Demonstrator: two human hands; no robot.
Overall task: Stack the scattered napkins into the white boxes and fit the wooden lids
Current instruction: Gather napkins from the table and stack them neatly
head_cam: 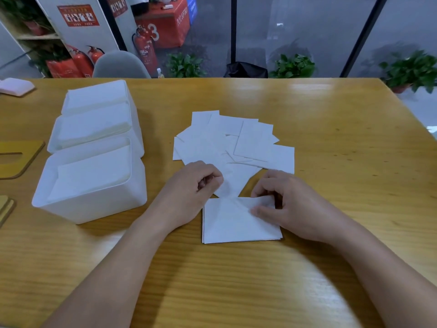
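My right hand (279, 204) pinches small napkin stack (236, 223); left hand (196, 185) pinches scattered napkin (233, 183) just beyond; nearest white box (89, 185) lies left, nearer left hand.

Two bare forearms enter from the lower edge, ending in the left hand (189, 188) and right hand (287, 204). No sleeves, gloves, rings or wristwear are visible; fingernails short and unpainted.

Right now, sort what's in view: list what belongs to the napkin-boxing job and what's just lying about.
Belongs to the job:
scattered napkins
small napkin stack under the right hand
left hand
three white boxes
wooden lids

Just lying about:
fire extinguishers
grey chair
potted plants
white object at the table's far left corner
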